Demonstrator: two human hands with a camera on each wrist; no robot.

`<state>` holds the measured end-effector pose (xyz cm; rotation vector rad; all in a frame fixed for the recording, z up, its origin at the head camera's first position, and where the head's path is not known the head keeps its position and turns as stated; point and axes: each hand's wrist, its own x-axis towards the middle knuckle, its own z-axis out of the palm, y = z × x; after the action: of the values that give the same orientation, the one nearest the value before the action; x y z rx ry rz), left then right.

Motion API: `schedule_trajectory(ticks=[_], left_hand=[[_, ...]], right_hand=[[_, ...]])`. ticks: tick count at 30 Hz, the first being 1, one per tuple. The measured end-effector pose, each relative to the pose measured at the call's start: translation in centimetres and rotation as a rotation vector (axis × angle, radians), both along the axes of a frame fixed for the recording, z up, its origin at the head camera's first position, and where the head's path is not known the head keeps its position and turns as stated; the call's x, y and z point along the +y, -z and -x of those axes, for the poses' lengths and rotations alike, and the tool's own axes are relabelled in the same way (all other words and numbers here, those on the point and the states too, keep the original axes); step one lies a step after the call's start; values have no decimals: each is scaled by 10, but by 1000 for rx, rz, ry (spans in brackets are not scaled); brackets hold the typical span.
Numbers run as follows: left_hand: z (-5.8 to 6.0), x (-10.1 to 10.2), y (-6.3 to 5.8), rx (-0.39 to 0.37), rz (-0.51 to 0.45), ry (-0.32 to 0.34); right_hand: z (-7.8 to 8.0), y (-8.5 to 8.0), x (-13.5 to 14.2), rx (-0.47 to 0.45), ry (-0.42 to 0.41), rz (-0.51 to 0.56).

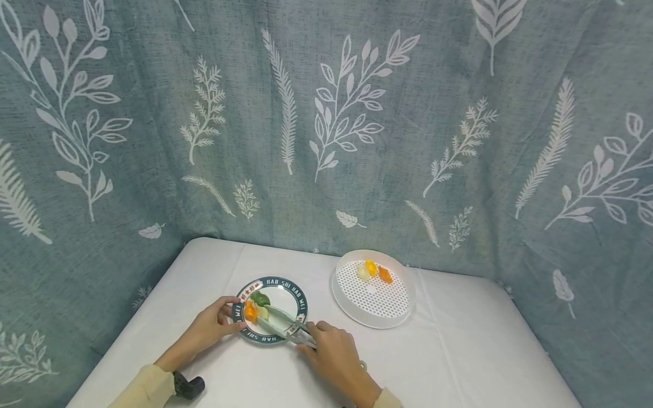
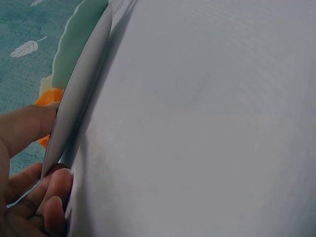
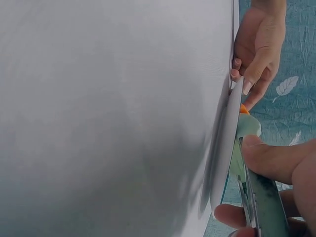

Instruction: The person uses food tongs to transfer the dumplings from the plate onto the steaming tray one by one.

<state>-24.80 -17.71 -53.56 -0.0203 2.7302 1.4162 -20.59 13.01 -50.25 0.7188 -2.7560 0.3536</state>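
Note:
My left hand (image 1: 208, 326) pinches the left side of a round plate (image 1: 302, 306) with a dark green lettered rim. The left wrist view shows its thumb over the rim and other fingers curled beneath. In my right hand (image 1: 334, 352) are tongs (image 1: 279, 331) with pale green arms, gripped from the right. Their tips reach over the plate to a pale yellowish piece (image 1: 263, 313), one tip on each side. Beside it lie an orange piece (image 1: 250, 311) and a dark green piece (image 1: 260, 298), both resembling small peppers.
To the right of the plate stands a round white basket (image 1: 390, 300) with a perforated base. It holds a yellow piece (image 1: 370, 267), an orange piece (image 1: 385, 275) and a pale piece (image 1: 363, 272). A leaf-patterned curtain (image 1: 306, 215) hangs behind the white-covered table (image 1: 449, 340).

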Motion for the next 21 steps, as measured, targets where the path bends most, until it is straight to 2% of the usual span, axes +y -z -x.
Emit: schedule_trajectory(ticks=[12,21], left_hand=[[0,1,2,-18,2,-10],[-1,1,3,-15,6,-14]], right_hand=[[0,4,3,30,-22,34],[0,1,14,45,-17,113]])
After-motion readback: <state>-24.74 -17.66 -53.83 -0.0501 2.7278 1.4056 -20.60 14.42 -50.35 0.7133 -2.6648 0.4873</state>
